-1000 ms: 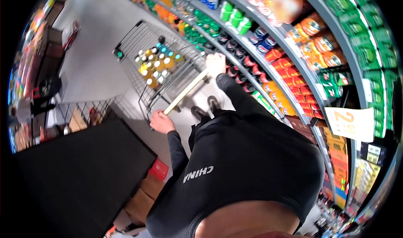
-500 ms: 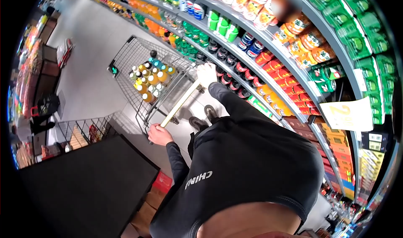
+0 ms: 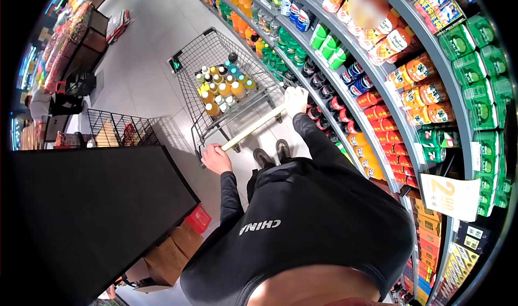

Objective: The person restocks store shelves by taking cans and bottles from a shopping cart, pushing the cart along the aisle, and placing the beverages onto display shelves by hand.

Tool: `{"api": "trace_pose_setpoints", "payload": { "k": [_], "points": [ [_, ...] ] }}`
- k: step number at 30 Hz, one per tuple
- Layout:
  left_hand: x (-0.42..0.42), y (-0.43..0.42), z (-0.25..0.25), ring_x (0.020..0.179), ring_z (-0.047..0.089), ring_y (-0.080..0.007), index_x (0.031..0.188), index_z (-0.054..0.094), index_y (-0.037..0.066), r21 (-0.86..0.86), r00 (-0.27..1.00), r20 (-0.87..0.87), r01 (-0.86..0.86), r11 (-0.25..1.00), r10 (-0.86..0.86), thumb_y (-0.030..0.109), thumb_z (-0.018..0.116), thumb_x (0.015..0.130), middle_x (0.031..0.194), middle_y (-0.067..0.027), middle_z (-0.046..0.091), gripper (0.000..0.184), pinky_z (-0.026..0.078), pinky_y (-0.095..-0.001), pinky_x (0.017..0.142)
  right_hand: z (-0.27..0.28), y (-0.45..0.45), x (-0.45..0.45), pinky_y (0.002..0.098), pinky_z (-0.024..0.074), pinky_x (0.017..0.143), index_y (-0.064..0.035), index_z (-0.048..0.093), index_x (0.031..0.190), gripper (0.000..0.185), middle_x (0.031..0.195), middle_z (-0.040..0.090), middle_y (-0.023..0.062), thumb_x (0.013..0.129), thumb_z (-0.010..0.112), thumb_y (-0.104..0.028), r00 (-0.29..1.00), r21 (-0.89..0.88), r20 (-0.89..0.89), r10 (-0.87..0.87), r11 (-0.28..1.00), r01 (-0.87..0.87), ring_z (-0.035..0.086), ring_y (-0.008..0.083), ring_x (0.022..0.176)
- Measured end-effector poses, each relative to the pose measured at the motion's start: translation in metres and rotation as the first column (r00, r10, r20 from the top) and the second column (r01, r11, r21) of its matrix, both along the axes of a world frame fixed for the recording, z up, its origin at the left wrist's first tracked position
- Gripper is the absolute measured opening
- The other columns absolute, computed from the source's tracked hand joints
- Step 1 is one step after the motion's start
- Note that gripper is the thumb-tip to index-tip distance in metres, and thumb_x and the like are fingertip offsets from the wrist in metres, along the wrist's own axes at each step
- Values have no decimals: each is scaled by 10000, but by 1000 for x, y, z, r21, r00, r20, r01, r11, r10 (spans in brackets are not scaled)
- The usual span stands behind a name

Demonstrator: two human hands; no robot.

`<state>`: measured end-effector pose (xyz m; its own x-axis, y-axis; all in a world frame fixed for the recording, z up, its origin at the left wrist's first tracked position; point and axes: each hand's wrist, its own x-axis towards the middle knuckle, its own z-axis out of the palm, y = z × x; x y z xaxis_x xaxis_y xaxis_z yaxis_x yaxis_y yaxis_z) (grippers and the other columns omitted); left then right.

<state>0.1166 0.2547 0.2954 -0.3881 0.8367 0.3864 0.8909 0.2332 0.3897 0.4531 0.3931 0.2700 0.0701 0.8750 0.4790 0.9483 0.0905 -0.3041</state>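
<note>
Left hand (image 3: 216, 158) and right hand (image 3: 296, 100) each keep a closed grip near opposite ends of the handle (image 3: 254, 127), mid-frame, likely for even steering. The cart (image 3: 189, 85) fills upper centre; its bottles (image 3: 225, 89) stand bunched, probably steadying each other.

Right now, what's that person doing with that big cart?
A person in black has both hands on a shopping cart in a store aisle. The left hand grips one end of its pale yellow handle, and the right hand grips the other. A bunch of bottles, some yellow-orange and some blue, stands together inside the cart. Shelves full of drinks are along the person's right side. Neither hand is holding a drink.
</note>
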Motion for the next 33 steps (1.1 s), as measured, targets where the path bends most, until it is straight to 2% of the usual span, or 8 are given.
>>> {"api": "trace_pose_setpoints", "payload": {
  "k": [12,18,19,22,25,28,33],
  "points": [
    [2,-2,6,816,602,-253,802,662,157,18,1000,24,4,1000,-5,133,555,894,801,1,666,144,442,-415,835,-2,-2,3,454,382,1011,-110,619,941,114,923,630,40,949,565,-210,999,-77,29,16,997,-13,576,256,1005],
    [-2,-4,0,826,603,-237,803,662,175,18,1000,24,9,1000,-10,135,563,931,819,24,677,167,436,-398,826,-7,-1,4,457,374,1014,-117,627,941,120,931,630,35,957,555,-212,1000,-83,16,25,996,-24,572,256,1019],
    [-1,-4,1,826,603,-237,805,662,174,27,999,30,13,1000,-14,133,567,930,822,26,678,163,435,-398,826,-7,-1,5,435,382,1009,-145,632,924,147,925,647,27,983,518,-215,999,-68,22,24,997,-22,584,251,996],
    [-1,-4,3,837,602,-235,808,659,163,15,999,40,8,1000,-9,126,578,929,834,28,680,150,437,-396,835,-7,-2,6,430,389,1001,-140,633,914,145,899,641,29,982,522,-204,999,-23,4,46,999,-46,590,252,970],
    [0,-4,4,849,600,-234,808,655,157,1,999,51,5,1000,-5,125,579,931,836,26,678,148,439,-397,845,-8,-2,7,453,373,1033,-125,642,934,127,904,631,28,959,547,-204,999,-79,-18,41,996,-43,591,245,982],
    [0,-4,5,823,588,-230,787,628,150,47,998,54,23,999,-26,129,567,917,846,23,667,146,409,-393,815,-12,0,6,450,379,1027,-126,637,929,122,899,628,29,961,552,-207,999,-18,15,40,999,-39,592,245,974],
    [0,-3,6,838,596,-238,810,656,164,10,998,55,6,1000,-7,128,581,928,830,21,671,144,435,-398,840,-9,0,6,415,392,994,-144,627,888,157,883,643,14,985,520,-204,998,0,52,27,1000,-27,601,233,950]
  ]
}}
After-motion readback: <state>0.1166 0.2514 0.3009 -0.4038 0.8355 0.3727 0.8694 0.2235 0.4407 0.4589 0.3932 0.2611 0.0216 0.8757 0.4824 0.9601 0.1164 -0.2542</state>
